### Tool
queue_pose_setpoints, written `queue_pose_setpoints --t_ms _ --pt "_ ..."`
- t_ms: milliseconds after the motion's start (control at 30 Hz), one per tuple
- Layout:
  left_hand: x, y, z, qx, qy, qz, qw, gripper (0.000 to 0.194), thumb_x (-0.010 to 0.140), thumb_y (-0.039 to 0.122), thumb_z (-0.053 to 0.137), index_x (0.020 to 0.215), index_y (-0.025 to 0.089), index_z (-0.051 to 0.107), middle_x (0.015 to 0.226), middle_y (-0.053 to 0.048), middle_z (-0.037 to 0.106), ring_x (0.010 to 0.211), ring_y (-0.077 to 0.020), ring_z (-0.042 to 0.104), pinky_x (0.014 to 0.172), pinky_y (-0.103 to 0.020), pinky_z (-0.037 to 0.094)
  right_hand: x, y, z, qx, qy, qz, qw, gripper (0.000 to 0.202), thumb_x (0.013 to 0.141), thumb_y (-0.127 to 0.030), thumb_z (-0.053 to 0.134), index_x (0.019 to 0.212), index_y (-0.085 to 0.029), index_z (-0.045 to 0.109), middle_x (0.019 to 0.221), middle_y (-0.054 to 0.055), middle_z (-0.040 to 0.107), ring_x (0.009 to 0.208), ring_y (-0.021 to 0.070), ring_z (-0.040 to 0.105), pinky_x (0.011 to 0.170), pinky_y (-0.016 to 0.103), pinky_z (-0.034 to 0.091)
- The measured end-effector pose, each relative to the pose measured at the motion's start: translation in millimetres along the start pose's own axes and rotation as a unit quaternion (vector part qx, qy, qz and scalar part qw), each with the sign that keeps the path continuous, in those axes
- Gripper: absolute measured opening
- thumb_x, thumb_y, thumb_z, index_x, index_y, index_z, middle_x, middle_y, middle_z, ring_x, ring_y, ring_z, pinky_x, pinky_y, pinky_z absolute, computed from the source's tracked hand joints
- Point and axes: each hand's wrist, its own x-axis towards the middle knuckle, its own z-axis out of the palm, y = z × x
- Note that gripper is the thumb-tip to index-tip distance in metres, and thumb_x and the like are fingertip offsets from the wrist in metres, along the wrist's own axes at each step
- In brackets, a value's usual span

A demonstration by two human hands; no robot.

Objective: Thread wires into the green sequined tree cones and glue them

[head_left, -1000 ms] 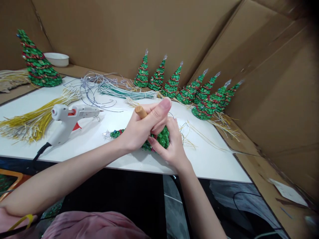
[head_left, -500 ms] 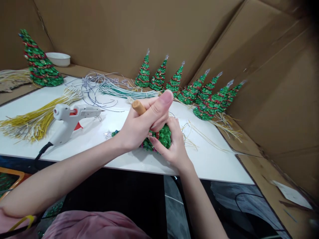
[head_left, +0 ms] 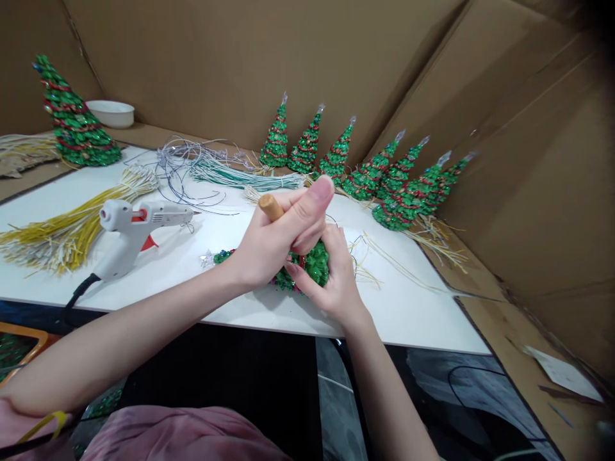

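Note:
My left hand [head_left: 273,240] is closed in a fist round a wooden-handled tool [head_left: 271,207], its thumb pointing up and to the right. The rounded handle end sticks out by the wrist side; the working end is hidden. Under the fist a small green beaded Christmas tree [head_left: 317,262] lies on its side, its clear star tip [head_left: 207,258] pointing left. My right hand [head_left: 336,275] grips the tree's wide base end, with the thumb in front and fingers behind. Red trim shows on the tree between the two hands.
A white glue gun [head_left: 120,240] stands left on the white board [head_left: 413,320], beside a bundle of yellow wires [head_left: 81,224]. Green-and-white wires [head_left: 250,177] lie behind. Several finished trees [head_left: 275,144] line the cardboard wall; a larger tree [head_left: 79,121] and white bowl [head_left: 113,114] stand far left.
Almost nothing differs. The wooden handle has tilted very slightly to the right, while both hands keep their grip and the tree stays in place.

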Motion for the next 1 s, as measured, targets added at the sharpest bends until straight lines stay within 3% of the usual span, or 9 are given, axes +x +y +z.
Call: queue_pose_setpoints --t_ms 167,500,1000 --pt "3.0 2.3 1.4 -0.027 0.018 -0.023 0.999 0.063 0.083 0.064 0.060 0.048 0.020 0.033 0.040 0.009 0.018 0.035 -0.0038 0.015 0.038 -0.023 0.016 0.0 0.5 0.0 0.002 -0.002 0.001 1.000 0.024 0.084 -0.037 0.060 0.099 -0.025 0.047 0.096 0.004 0.056 0.092 0.0254 0.055 0.091 0.053 0.040" --pt "3.5 14.6 2.4 -0.052 0.083 -0.088 0.991 0.067 0.091 0.061 0.051 0.044 0.018 0.030 0.037 0.008 0.018 0.034 -0.0032 0.016 0.039 -0.021 0.017 -0.7 1.6 -0.3 0.000 -0.002 0.001 1.000 0.027 0.083 -0.037 0.061 0.103 -0.024 0.049 0.098 0.005 0.057 0.093 0.0254 0.055 0.090 0.053 0.040" --pt "4.2 16.0 1.6 -0.043 0.041 -0.066 0.996 0.067 0.087 0.062 0.057 0.046 0.019 0.028 0.039 0.009 0.017 0.036 -0.0027 0.016 0.039 -0.022 0.015 0.0 0.8 0.2 0.004 0.004 -0.003 1.000 0.027 0.083 -0.036 0.061 0.103 -0.025 0.048 0.098 0.004 0.057 0.093 0.0258 0.056 0.088 0.051 0.042"
